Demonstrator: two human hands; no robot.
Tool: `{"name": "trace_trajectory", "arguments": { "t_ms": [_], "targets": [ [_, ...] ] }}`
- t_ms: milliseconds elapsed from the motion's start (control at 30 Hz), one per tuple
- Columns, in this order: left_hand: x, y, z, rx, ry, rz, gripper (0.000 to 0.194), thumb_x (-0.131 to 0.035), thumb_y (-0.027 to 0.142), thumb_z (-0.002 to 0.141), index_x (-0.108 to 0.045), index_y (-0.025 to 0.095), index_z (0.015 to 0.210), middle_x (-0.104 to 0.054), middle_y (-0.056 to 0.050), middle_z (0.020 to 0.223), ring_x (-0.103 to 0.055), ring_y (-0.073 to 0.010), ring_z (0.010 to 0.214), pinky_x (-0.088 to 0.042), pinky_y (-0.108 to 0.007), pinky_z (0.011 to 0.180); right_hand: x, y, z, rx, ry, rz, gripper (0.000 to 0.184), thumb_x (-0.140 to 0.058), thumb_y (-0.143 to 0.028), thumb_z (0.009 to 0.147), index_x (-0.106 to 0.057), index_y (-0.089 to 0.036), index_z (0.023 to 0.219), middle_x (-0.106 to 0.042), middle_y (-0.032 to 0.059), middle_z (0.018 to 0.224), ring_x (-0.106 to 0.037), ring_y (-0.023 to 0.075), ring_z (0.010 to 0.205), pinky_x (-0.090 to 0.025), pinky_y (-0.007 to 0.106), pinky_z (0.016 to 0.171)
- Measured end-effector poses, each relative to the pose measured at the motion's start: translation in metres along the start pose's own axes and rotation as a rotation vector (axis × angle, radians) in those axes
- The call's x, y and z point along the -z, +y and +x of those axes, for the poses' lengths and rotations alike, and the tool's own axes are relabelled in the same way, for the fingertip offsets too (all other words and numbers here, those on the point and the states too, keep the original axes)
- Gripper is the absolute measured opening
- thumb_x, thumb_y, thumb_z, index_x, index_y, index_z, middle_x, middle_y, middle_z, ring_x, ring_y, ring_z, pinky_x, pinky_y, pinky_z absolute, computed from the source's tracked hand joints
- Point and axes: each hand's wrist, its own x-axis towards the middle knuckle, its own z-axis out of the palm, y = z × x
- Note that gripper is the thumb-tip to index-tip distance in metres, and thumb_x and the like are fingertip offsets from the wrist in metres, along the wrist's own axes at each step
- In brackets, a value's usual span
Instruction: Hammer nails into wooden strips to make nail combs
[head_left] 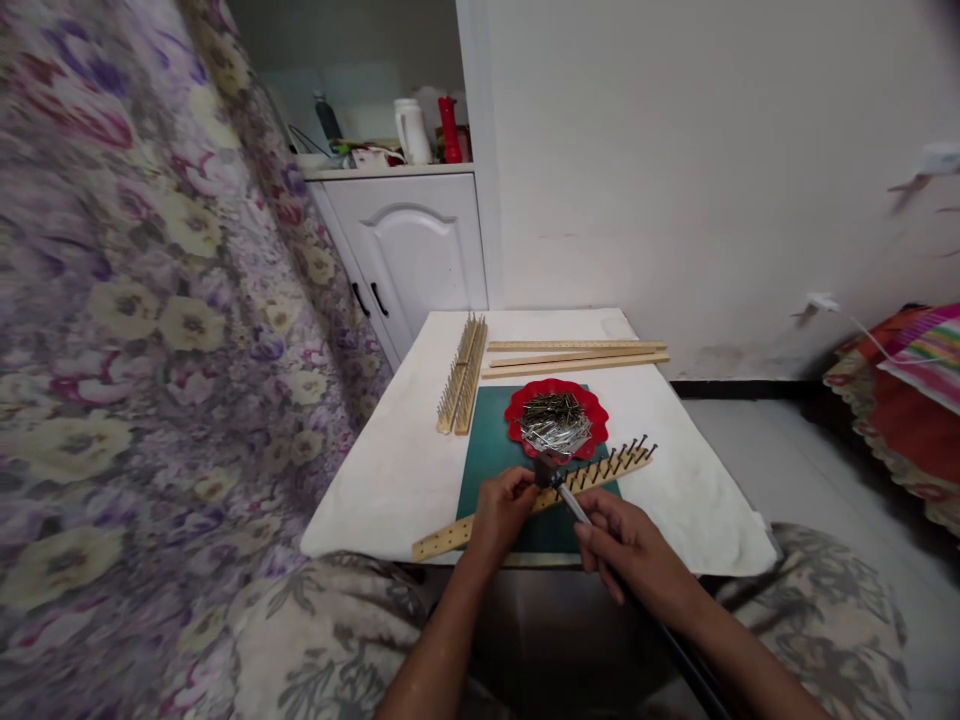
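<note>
My right hand (630, 550) is wrapped around the shaft of a hammer (574, 503), whose dark head hangs over a wooden strip. My left hand (504, 508) is closed at that wooden strip (442, 538), thumb and fingertips pinched together beside the hammer head. Whatever sits in the pinch is too small to make out. Dark nails (621, 460) stand up in rows from the strip's right part; its left end shows small holes. Beneath the strip lies a green mat (484, 430). Just beyond it, a red scalloped dish (512, 412) holds loose dark and silvery nails (556, 422).
Two strips full of upright nails (463, 380) lie at the table's left. Several bare wooden strips (577, 358) lie along the back of the white-covered table (367, 480). A floral curtain (150, 350) hangs at left, and a white cabinet (412, 240) stands behind.
</note>
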Motion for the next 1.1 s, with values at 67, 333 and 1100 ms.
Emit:
{"name": "trace_trajectory", "arguments": {
  "t_ms": [67,333,1100],
  "targets": [
    [0.001,0.001,0.000,-0.004,-0.011,0.011,0.013,-0.054,0.024,0.077,-0.066,0.017,0.076,-0.059,0.002,0.064,-0.051,-0.0112,0.058,-0.036,-0.020,0.054,0.004,0.001,-0.005,0.016,0.014,0.019,0.019,-0.051,-0.038,0.086,-0.048,-0.020,0.090,-0.053,-0.0105,0.054,-0.037,0.0028,0.027,-0.023,0.015,0.031],
    [0.022,0.008,-0.013,-0.112,-0.112,0.338,0.029,-0.066,0.025,0.071,-0.062,0.022,0.099,-0.063,-0.006,0.094,-0.056,-0.0225,0.088,-0.042,-0.031,0.075,0.033,0.021,-0.050,-0.007,0.143,0.071,0.029,-0.049,-0.043,0.088,-0.047,-0.019,0.104,-0.056,-0.0075,0.057,-0.039,0.0027,0.027,-0.021,0.015,0.032],
    [-0.009,0.019,-0.002,-0.127,-0.139,0.447,0.020,-0.061,0.018,0.074,-0.058,0.019,0.093,-0.059,-0.006,0.093,-0.055,-0.0229,0.090,-0.043,-0.033,0.076,0.036,0.078,-0.061,-0.124,0.040,0.189,0.039,-0.055,-0.055,0.079,-0.052,-0.017,0.089,-0.052,-0.0082,0.049,-0.032,0.0024,0.030,-0.018,0.014,0.031]
  ]
}}
